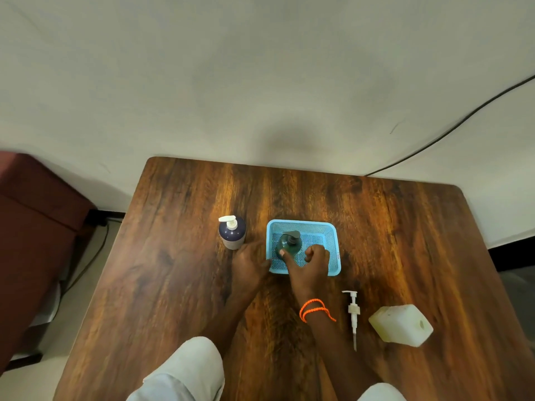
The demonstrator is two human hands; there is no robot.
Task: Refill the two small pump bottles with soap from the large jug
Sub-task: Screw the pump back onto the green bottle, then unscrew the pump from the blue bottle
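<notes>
A green pump bottle (pixel 289 243) with a grey pump stands inside a small blue mesh basket (pixel 331 250). My right hand (pixel 308 266) reaches into the basket, its thumb and fingers around the bottle's lower body. My left hand (pixel 250 263) rests against the basket's left front corner. A dark blue pump bottle (pixel 232 234) with a white pump stands upright on the table left of the basket. The large whitish jug (pixel 401 327) lies at the front right with its opening uncapped. A loose white pump with its tube (pixel 353 315) lies between my right forearm and the jug.
The wooden table (pixel 173 270) butts against a pale wall at the back. A dark red seat (pixel 34 227) stands off its left side. A black cable (pixel 451 128) runs down the wall at the right.
</notes>
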